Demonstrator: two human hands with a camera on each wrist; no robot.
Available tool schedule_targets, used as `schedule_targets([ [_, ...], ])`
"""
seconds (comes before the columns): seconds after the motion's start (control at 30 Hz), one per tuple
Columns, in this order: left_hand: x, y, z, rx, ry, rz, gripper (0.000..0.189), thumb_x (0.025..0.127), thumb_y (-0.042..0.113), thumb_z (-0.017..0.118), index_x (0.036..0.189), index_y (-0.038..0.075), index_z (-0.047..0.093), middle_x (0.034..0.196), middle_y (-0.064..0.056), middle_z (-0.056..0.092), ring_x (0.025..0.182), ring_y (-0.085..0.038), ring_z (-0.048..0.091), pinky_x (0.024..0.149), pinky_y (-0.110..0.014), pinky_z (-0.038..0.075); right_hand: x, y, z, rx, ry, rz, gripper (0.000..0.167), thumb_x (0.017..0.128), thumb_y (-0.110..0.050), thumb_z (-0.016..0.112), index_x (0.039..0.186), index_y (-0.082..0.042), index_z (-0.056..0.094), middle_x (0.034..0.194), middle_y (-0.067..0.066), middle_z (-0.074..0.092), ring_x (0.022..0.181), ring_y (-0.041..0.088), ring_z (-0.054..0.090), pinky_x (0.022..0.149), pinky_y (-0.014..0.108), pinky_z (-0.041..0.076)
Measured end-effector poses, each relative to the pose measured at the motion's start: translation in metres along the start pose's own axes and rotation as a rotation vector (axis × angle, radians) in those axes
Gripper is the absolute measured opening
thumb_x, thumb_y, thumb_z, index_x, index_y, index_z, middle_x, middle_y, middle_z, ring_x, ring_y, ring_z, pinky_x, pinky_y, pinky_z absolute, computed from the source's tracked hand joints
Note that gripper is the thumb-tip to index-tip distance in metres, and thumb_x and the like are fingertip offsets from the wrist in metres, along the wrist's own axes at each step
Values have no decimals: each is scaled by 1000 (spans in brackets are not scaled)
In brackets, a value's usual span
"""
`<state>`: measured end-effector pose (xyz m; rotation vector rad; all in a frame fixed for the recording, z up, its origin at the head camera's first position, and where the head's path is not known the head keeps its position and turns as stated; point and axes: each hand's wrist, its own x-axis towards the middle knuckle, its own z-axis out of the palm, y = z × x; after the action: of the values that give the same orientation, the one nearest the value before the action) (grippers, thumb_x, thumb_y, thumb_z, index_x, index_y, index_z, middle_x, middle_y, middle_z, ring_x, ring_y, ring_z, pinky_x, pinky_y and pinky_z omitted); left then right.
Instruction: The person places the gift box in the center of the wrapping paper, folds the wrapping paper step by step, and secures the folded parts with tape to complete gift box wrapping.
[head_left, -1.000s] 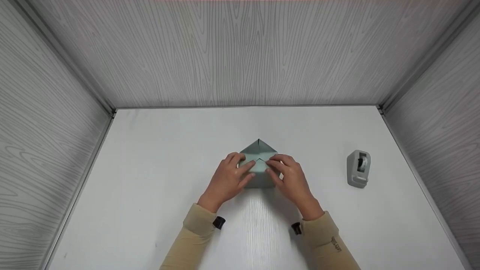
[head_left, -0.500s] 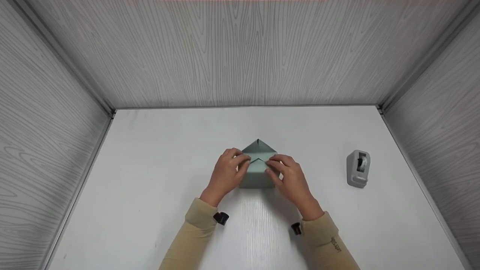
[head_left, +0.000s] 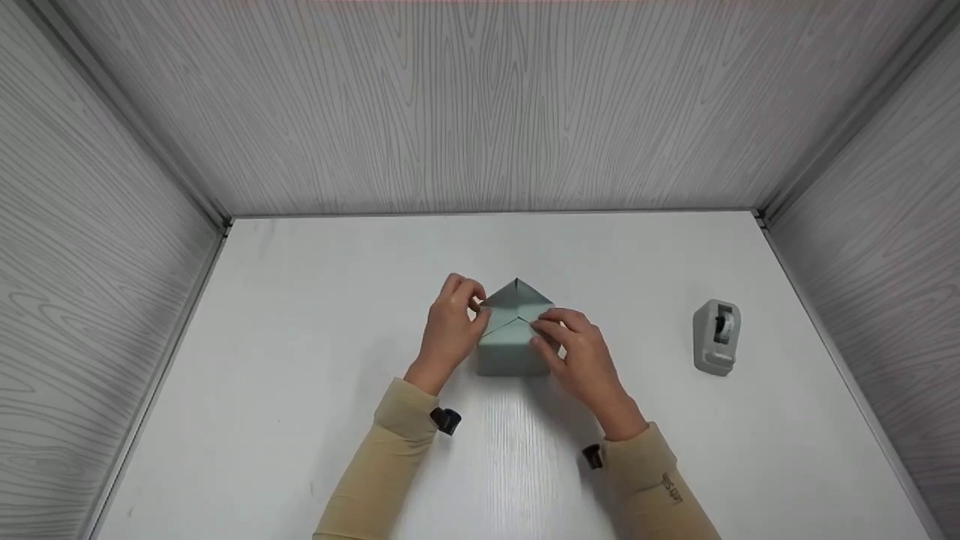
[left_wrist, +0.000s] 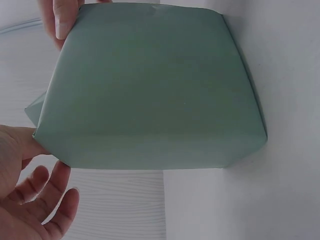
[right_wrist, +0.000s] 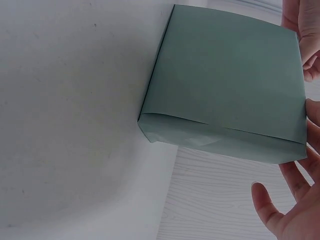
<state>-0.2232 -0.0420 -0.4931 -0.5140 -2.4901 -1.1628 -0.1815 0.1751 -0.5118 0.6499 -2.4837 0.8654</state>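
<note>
A small box wrapped in green paper (head_left: 513, 360) stands on the white table, its folded top facing up. A pointed paper flap (head_left: 517, 291) rises at its far side, and another folded flap (head_left: 504, 334) lies over the top with its tip near the middle. My left hand (head_left: 448, 330) is at the box's upper left edge, thumb and index finger pinching the paper there; its other fingers (left_wrist: 64, 210) hang loosely bent. My right hand (head_left: 585, 360) rests on the right side of the top, relaxed fingertips pressing the paper beside the flap's tip.
A grey tape dispenser (head_left: 716, 337) with a roll of clear tape stands to the right on the table (head_left: 315, 315). Grey wood-grain panels (head_left: 480, 105) enclose the table at the back and both sides. Small black cameras (head_left: 446, 420) sit at both wrists.
My left hand has slid from the middle of the top outward to the left edge and slightly away from me, uncovering the flap's fold line. The right hand has stayed in place.
</note>
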Motion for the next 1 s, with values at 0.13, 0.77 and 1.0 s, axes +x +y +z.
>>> schedule_targets([
  [0.13, 4, 0, 0, 0, -28, -27, 27, 85, 0, 73, 111, 4, 66, 107, -8, 59, 94, -22, 61, 80, -34, 51, 1, 0, 0, -3, -5, 0, 21, 92, -21, 72, 109, -9, 75, 115, 4, 63, 113, 22, 57, 92, 44, 46],
  [0.77, 14, 2, -2, 51, -99, -43, 11, 86, -1, 70, 91, 8, 74, 84, -1, 64, 80, -17, 61, 73, -33, 51, 1, -2, -1, 5, -30, 33, 22, 92, -21, 72, 110, -9, 74, 115, 2, 62, 112, 21, 57, 92, 45, 45],
  [1.0, 13, 4, -3, 31, -113, -64, 9, 88, 3, 70, 92, 9, 75, 84, 0, 63, 78, -14, 59, 69, -32, 49, 0, -2, -1, 4, -27, 28, 23, 92, -22, 72, 110, -8, 74, 115, 3, 62, 113, 21, 57, 93, 44, 45],
])
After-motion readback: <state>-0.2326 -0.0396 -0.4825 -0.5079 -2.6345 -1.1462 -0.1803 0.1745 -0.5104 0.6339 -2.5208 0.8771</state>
